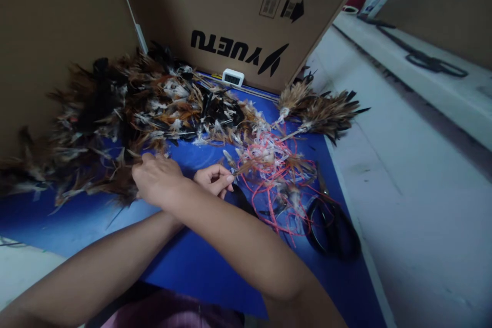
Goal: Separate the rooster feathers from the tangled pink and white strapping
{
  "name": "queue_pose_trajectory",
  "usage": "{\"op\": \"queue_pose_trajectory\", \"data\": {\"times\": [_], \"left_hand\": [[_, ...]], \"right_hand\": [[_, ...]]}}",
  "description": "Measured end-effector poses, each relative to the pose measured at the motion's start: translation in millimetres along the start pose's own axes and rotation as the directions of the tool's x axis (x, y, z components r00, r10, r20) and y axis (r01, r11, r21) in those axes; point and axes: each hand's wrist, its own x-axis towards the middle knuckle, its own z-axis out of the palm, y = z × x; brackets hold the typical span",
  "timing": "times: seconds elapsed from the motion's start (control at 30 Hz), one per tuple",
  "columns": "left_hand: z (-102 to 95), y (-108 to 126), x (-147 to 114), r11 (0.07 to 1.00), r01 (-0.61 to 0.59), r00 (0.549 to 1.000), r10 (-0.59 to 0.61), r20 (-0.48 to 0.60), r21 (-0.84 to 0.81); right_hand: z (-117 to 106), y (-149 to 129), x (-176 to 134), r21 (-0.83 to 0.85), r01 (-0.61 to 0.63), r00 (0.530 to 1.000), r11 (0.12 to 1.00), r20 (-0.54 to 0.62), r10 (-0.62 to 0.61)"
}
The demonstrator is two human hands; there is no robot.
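Observation:
My forearms cross, the right over the left. My left hand [213, 180] is closed in a pinch at the middle of the blue table [215, 271], with feathers at its fingertips; a dark feather [243, 199] points away from it to the lower right. Over on the left, my right hand [157, 179] reaches into the edge of a large pile of brown, black and white feathers [165, 105]. Its fingers curl downward, and their tips are hidden, so whatever they grip cannot be made out. Right of my left hand lies a tangle of pink string [271, 200] mixed with loose feathers.
Black-handled scissors [332, 228] lie near the table's right edge. Two bound feather bundles [326, 113] on sticks rest at the back right. Behind stand a cardboard box [238, 5] and a small white digital display [232, 78]. A ledge [423, 61] runs along the right wall.

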Motion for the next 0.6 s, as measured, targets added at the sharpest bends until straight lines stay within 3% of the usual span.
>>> {"op": "queue_pose_trajectory", "data": {"times": [0.17,0.4,0.5,0.6], "left_hand": [[-0.5,-3,1,1.000,-0.002,1.000,0.001,0.015,0.011],[-3.1,-9,3,0.998,-0.056,0.996,0.054,0.068,0.017],[-3.6,-13,4,0.998,-0.059,0.995,0.058,0.085,0.010],[-5.4,-12,4,0.999,-0.044,0.996,0.044,0.082,0.003]], "right_hand": [[5,0,2,0.038,-0.003,0.998,0.999,0.058,0.001],[-20,17,0,0.205,-0.121,0.988,0.971,0.120,0.098],[-23,14,6,0.296,-0.107,0.994,0.949,0.067,0.092],[-24,10,17,0.454,-0.002,0.996,0.891,-0.082,0.044]]}}
